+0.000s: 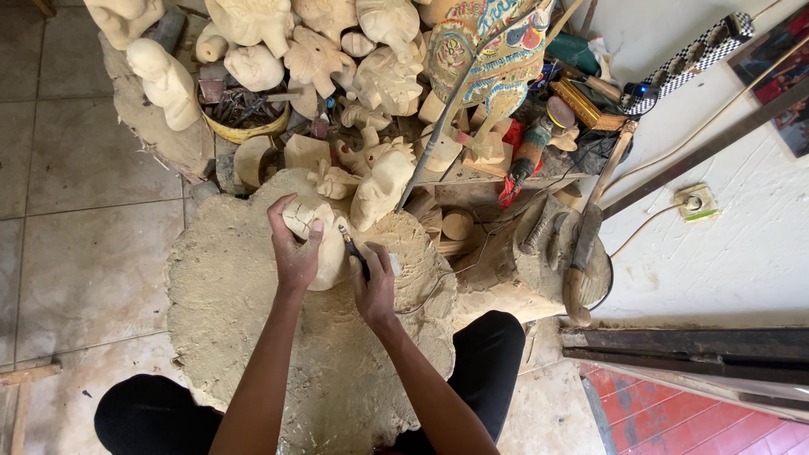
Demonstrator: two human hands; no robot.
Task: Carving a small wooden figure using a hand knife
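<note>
At the frame's centre, the left hand (295, 253) closes over the top of a pale wooden carving (316, 240), fingers wrapped over its rounded upper end, pinning it on the stump (227, 295). The carving is a smooth, cream, egg-like lump with cut grooves near the top; its long axis runs from upper left to lower right. Just right of it, the right hand (375, 286) is clenched round a dark-handled chisel (352, 248), whose shaft slants up and left so its tip meets the carving's right flank. So the carving lies left and slightly above the right hand, touching the tool. The stump is broad, rough and dusted with fine sawdust. Beyond it, at upper centre, unpainted figures (320, 50) lie heaped, with a painted mask (489, 50) to the right
</note>
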